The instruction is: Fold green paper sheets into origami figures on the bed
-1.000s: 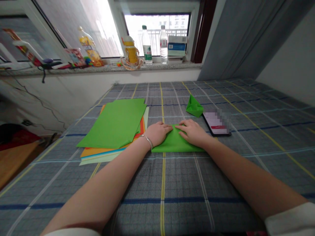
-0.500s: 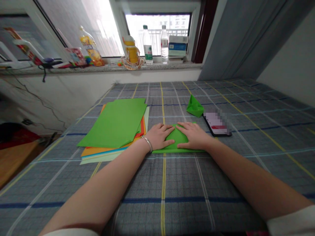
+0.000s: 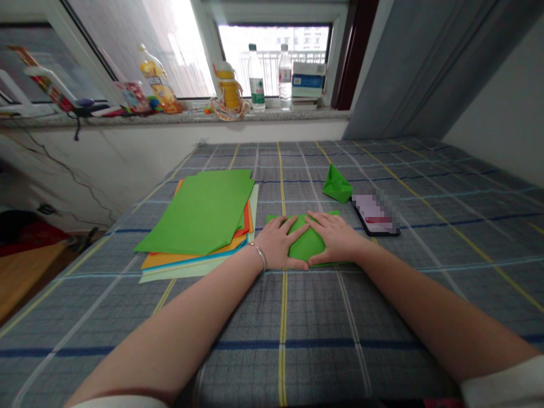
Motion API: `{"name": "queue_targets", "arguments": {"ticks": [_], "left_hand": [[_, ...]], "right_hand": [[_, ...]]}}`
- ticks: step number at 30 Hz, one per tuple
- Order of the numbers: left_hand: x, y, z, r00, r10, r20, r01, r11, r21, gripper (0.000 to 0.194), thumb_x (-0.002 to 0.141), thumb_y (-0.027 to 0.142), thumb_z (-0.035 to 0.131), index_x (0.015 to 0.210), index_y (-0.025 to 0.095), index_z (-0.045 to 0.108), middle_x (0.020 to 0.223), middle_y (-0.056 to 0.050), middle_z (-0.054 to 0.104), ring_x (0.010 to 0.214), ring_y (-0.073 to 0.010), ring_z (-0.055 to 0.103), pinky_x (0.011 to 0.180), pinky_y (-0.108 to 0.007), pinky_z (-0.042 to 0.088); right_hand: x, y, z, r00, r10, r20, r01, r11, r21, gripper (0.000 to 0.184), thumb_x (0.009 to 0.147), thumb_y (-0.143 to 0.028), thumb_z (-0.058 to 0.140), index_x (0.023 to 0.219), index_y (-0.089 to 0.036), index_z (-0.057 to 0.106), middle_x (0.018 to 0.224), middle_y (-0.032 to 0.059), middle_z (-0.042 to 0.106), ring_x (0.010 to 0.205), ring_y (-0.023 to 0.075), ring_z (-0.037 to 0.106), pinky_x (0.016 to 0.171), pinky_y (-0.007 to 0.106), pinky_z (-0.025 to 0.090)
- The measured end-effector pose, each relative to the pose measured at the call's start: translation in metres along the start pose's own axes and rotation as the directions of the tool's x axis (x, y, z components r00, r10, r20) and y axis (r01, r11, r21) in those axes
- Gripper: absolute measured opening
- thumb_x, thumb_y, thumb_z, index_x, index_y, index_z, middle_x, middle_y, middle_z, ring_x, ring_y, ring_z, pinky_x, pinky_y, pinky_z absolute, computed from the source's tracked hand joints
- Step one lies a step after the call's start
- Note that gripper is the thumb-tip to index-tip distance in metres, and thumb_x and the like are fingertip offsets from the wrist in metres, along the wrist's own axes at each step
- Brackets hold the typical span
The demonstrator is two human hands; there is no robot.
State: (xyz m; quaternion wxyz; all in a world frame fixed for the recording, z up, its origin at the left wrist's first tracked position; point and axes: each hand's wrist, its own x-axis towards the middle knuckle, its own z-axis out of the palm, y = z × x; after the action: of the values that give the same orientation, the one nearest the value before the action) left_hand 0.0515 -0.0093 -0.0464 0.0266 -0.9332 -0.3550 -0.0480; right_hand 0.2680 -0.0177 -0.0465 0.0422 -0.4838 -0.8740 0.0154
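Observation:
A folded sheet of green paper (image 3: 306, 245) lies flat on the checked cloth under both palms. My left hand (image 3: 280, 243) presses on its left half, fingers spread, a silver bangle at the wrist. On the right half rests my right hand (image 3: 334, 237), its fingers also apart and stretched out. The thumbs come close together at the paper's near edge. Much of the paper is covered by the hands. Beyond it stands a small folded green paper shape (image 3: 337, 185).
Left of my hands is a stack of coloured paper (image 3: 204, 212), green on top. A phone (image 3: 374, 214) with a blurred screen lies to the right. Bottles (image 3: 256, 79), a yellow cup (image 3: 229, 90) and boxes (image 3: 306, 80) line the windowsill.
My left hand has slid slightly right and nearer to me, its thumb now at the paper's near edge. My right thumb has also shifted down toward that edge.

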Motion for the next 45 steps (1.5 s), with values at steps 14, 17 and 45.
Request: {"name": "queue_targets", "arguments": {"ticks": [14,17,45], "left_hand": [[0.001,-0.001,-0.012,0.981,-0.056,0.183,0.061,0.998,-0.026,0.108,0.065,0.085,0.049,0.150,0.025,0.020,0.156,-0.014,0.018,0.140,-0.0388,0.022,0.112,-0.055,0.019],[-0.001,-0.004,-0.019,0.964,-0.067,0.257,0.077,0.997,-0.027,0.111,0.064,0.083,0.052,0.151,0.023,0.018,0.157,-0.013,0.015,0.142,-0.0390,0.016,0.113,-0.057,0.016],[-0.019,-0.040,-0.036,0.878,-0.176,0.445,0.189,0.982,0.015,0.129,0.049,0.073,0.072,0.151,0.023,0.012,0.158,-0.016,0.009,0.142,-0.0459,0.009,0.110,-0.062,0.016]], "right_hand": [[-0.012,0.017,-0.012,0.994,0.026,0.106,-0.017,0.996,-0.082,0.121,0.050,-0.086,0.058,0.149,-0.025,0.028,0.156,0.0146,0.022,0.143,0.0424,0.006,0.111,0.062,-0.002],[-0.019,0.025,-0.018,0.990,0.064,0.123,-0.051,0.993,-0.110,0.122,0.046,-0.085,0.061,0.148,-0.026,0.030,0.157,0.0140,0.019,0.142,0.0443,-0.003,0.110,0.063,-0.005],[-0.043,0.048,-0.030,0.958,0.226,0.173,-0.210,0.972,-0.108,0.106,0.043,-0.063,0.081,0.138,-0.030,0.049,0.156,0.0117,0.022,0.141,0.0483,0.004,0.109,0.065,0.014]]}}
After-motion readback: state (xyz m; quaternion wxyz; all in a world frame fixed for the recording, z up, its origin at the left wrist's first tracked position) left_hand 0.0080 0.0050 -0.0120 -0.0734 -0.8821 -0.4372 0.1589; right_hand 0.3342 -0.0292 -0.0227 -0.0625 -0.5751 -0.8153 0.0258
